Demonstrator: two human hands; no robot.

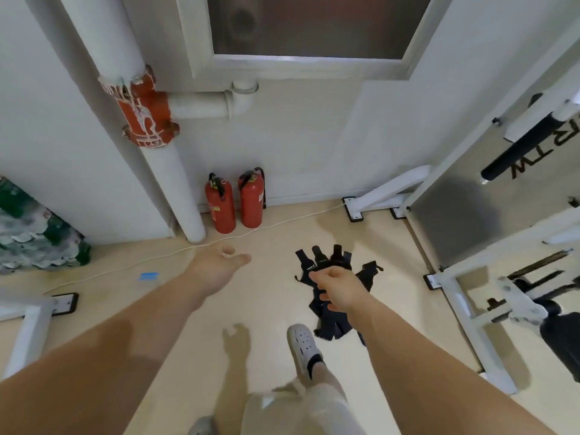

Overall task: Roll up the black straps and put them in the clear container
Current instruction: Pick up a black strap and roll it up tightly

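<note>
The right hand (337, 288) is gripping the bunched straps (335, 260) just rt of frame ctr while the left hand (219, 268) is hovering open & empty nearby, so the person is prob. best teasing one strap free w/ the left and rolling it tight end-first; the container isn't showing anywhere.

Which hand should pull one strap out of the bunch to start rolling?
Left. The left hand is open and holds nothing, while the right hand grips the bunch of black straps.
</note>
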